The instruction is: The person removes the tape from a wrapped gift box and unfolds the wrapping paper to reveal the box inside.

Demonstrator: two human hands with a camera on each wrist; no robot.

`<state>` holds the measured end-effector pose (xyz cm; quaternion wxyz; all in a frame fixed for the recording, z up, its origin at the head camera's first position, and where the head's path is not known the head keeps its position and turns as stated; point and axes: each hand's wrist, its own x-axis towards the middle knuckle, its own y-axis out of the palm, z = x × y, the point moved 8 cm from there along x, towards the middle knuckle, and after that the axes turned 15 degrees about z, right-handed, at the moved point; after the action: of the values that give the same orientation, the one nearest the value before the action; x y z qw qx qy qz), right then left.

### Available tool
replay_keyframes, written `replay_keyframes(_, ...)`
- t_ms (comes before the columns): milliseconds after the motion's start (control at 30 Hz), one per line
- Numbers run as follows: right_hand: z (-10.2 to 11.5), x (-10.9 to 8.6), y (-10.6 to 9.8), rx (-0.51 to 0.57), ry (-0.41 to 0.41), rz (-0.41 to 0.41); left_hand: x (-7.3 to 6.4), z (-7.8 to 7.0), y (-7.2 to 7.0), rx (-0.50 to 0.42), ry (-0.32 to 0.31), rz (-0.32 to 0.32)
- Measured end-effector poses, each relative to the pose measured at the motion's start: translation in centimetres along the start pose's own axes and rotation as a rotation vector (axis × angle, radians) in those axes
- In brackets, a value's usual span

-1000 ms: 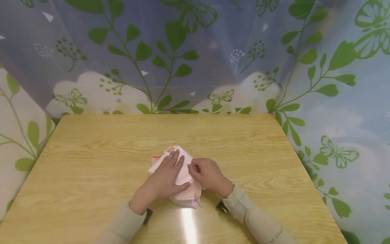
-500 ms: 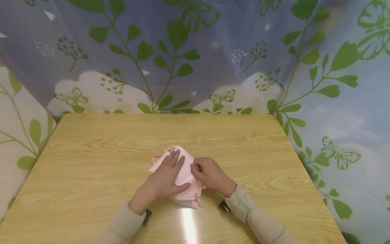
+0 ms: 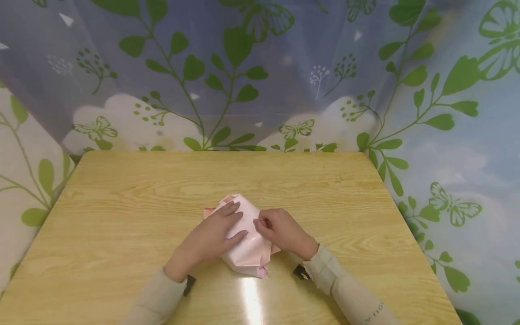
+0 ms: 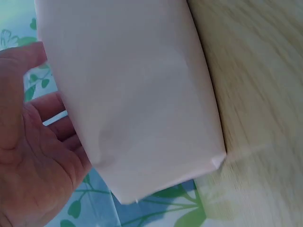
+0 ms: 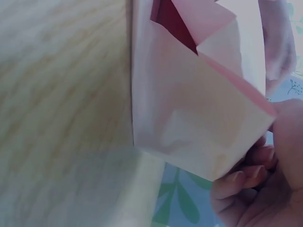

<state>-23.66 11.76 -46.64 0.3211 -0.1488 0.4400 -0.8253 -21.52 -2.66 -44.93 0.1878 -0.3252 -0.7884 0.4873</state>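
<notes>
A box-like package (image 3: 245,253) in pale pink wrapping paper lies on the table, its contents hidden. My left hand (image 3: 213,234) rests on its top, fingers extended; in the left wrist view the palm (image 4: 40,165) hangs beside the package's smooth side (image 4: 137,104). At the package's right edge, my right hand (image 3: 286,230) has its fingers curled and pinches the paper. The right wrist view has a loose end flap (image 5: 203,104) of the wrapping paper, darker pink inside, its corner between thumb and fingers of the right hand (image 5: 265,179).
The wood-grain table (image 3: 134,194) extends around the package. Behind it and at both sides hangs cloth (image 3: 252,81) printed with leaves and butterflies. Dark wrist straps (image 3: 301,272) show below both sleeves.
My left hand has drawn back slightly to the left across the top, its thumb higher on the package. A paper flap shows more at the right side. The right hand has barely moved.
</notes>
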Motion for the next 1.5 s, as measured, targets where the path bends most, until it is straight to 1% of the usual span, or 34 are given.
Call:
replay_keyframes(100,0.1,0.1,-0.1,-0.011,-0.002,0.004,0.1,0.3,-0.4,0.002,0.014,0.004)
replay_keyframes(167,0.1,0.1,-0.1,-0.015,-0.001,0.007,0.4,0.5,-0.7,0.007,0.020,0.000)
replay_keyframes(467,0.2,0.1,-0.2,-0.035,-0.020,0.014,3.0,0.9,-1.8,0.088,0.087,-0.036)
replay_keyframes(567,0.2,0.2,-0.1,-0.035,-0.018,0.015,3.6,1.0,-2.0,0.101,0.092,-0.037)
replay_keyframes(733,0.1,0.2,0.0,-0.026,-0.007,0.018,4.1,1.1,-2.2,0.087,0.078,-0.016)
replay_keyframes(900,0.1,0.1,-0.1,-0.033,0.007,0.011,4.3,1.0,-2.5,0.090,0.080,-0.012)
replay_keyframes(1000,0.2,-0.1,-0.1,-0.066,0.054,0.015,4.4,0.9,-2.5,0.095,0.094,-0.009)
replay_keyframes(1100,0.4,-0.5,0.0,-0.098,0.122,0.042,4.4,0.9,-2.3,0.103,0.103,0.008)
replay_keyframes(1233,0.4,-0.7,0.0,-0.095,0.171,0.074,4.3,1.0,-2.1,0.125,0.091,0.026)
replay_keyframes(1400,0.4,-0.7,-0.5,-0.039,0.162,0.076,3.7,1.0,-2.3,0.190,0.071,-0.001)
replay_keyframes(1500,0.3,-0.6,-0.8,-0.021,0.149,0.073,3.4,0.9,-2.5,0.210,0.061,-0.011)
